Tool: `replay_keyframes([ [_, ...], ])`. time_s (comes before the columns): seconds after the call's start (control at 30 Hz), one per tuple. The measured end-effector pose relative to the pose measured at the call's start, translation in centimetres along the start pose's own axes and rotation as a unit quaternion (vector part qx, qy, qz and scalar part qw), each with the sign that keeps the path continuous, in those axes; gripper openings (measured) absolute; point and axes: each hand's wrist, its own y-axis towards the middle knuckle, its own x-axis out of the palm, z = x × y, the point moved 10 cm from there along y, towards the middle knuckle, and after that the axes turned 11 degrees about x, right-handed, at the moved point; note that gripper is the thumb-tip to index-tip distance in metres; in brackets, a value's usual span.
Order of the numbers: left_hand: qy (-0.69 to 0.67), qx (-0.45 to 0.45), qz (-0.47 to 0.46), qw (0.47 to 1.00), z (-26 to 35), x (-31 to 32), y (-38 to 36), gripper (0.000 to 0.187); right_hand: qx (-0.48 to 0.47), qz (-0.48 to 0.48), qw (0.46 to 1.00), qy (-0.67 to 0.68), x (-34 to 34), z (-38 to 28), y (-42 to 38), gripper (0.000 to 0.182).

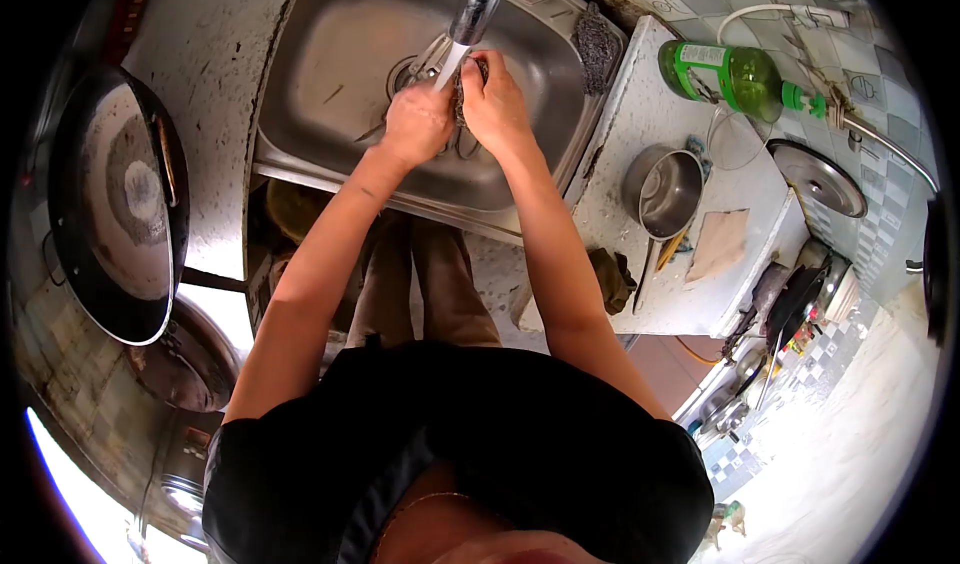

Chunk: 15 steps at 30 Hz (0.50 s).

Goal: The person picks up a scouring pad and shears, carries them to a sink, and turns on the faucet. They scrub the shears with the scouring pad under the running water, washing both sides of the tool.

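Note:
Both my hands are in the steel sink [330, 39], under the running water [452, 66] from the tap [482, 2]. My left hand [418, 124] is closed around thin metal cutlery [432, 61], whose shiny ends stick out above and below the fist. Close beside it, my right hand [494, 106] is curled on a dark, rough scouring pad [483, 67] pressed near the cutlery. Fingers and falling water hide much of both things, so the exact kind of cutlery cannot be made out.
A steel wool scrubber [597, 48] lies on the sink's right corner. On the right counter are a small saucepan [668, 192], a green bottle [722, 76] and a cardboard piece [718, 245]. A large wok [120, 204] stands at left; a lid [818, 178] leans at right.

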Motion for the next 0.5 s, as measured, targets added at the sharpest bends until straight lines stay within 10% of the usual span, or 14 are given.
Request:
replay_keyframes([
  [0.3,-0.016,0.051,0.063,0.997,1.7,-2.9,0.9,0.024,-0.061,0.027,0.980,0.188,-1.4,0.2,-0.2,0.027],
  [0.5,-0.057,0.067,0.033,0.996,1.8,-3.6,1.0,0.020,-0.078,-0.135,0.957,0.243,-0.6,-0.1,0.2,0.033],
])
